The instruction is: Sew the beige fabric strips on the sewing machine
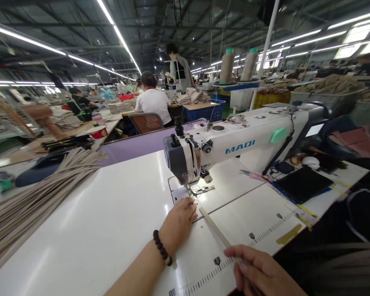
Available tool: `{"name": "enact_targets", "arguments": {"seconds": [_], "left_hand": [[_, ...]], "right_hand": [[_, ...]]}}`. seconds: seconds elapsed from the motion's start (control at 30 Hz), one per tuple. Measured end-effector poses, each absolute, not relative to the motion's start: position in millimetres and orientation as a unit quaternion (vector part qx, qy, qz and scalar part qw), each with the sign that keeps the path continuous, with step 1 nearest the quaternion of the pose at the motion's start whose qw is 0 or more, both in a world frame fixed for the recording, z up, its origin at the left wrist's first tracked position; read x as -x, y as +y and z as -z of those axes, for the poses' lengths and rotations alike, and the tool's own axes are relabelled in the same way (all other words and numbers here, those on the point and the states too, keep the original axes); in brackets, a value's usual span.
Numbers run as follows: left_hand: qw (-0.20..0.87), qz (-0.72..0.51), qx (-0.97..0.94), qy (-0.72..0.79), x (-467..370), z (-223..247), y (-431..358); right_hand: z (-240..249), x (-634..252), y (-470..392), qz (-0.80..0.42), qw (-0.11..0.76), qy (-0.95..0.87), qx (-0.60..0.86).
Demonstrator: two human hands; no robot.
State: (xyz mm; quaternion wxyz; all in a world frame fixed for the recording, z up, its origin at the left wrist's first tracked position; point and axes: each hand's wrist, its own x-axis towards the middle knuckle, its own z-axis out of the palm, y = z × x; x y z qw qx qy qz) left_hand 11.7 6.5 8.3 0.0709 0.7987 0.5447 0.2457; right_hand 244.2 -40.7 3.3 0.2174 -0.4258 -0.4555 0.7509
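Observation:
My right hand (262, 267) pinches a narrow beige fabric strip (216, 228) near the table's front edge. The strip's far end points up toward the needle area and lies just right of my left fingers. My left hand (179, 222), with a dark beaded bracelet (162, 248) on its wrist, is in front of the presser foot of a white sewing machine (243, 135). Its fingers are bent and pressed together, and whatever they hold, if anything, is hidden. A metal guide (203, 189) sits beside the needle, just beyond my left fingertips.
A thick bundle of beige strips (43, 193) covers the table's left side. Pink-handled scissors (255, 176) and a black pad (304, 183) lie at the right. A printed ruler (253, 238) runs along the front edge. Two thread cones (227, 68) stand behind; co-workers are farther back.

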Motion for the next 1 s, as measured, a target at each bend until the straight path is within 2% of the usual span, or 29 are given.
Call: {"name": "enact_targets", "arguments": {"seconds": [0.2,0.6,1.0], "left_hand": [[0.095,-0.276,-0.777,0.557,-5.6,-7.1,8.0],[0.023,-0.278,-0.809,0.517,-6.3,-5.4,8.6],[0.023,-0.219,-0.803,0.553,-7.6,-2.9,11.4]], "right_hand": [[-16.1,-212.6,-24.6,-0.763,0.241,-0.404,0.443],[-18.3,-187.7,-17.5,-0.784,0.269,-0.361,0.428],[-21.7,-178.8,-5.5,-0.771,0.281,-0.368,0.437]]}}
